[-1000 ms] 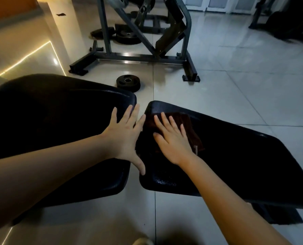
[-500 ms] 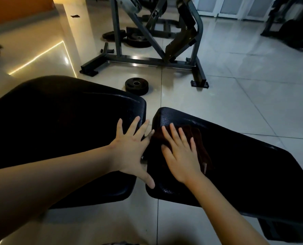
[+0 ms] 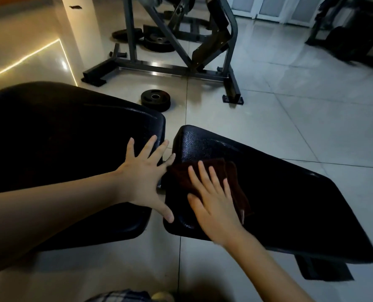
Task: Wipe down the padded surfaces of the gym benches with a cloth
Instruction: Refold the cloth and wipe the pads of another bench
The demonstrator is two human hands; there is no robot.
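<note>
Two black padded bench sections lie side by side with a narrow gap between them. My left hand (image 3: 145,177) rests flat with spread fingers on the right end of the left pad (image 3: 57,144). My right hand (image 3: 211,199) presses a dark brown cloth (image 3: 231,179) flat onto the near left corner of the right pad (image 3: 290,192). The fingers of that hand are straight and lie on top of the cloth, which sticks out beyond them to the right and the far side.
A small black weight plate (image 3: 156,100) lies on the tiled floor just beyond the pads. Behind it stands a grey steel machine frame (image 3: 181,51) with more plates (image 3: 157,41) at its base. A pillar (image 3: 78,33) rises at the far left, dark equipment (image 3: 351,35) at the far right.
My right hand has slid the cloth back toward me along the right pad, away from its far corner. My left hand stays on the left pad.
</note>
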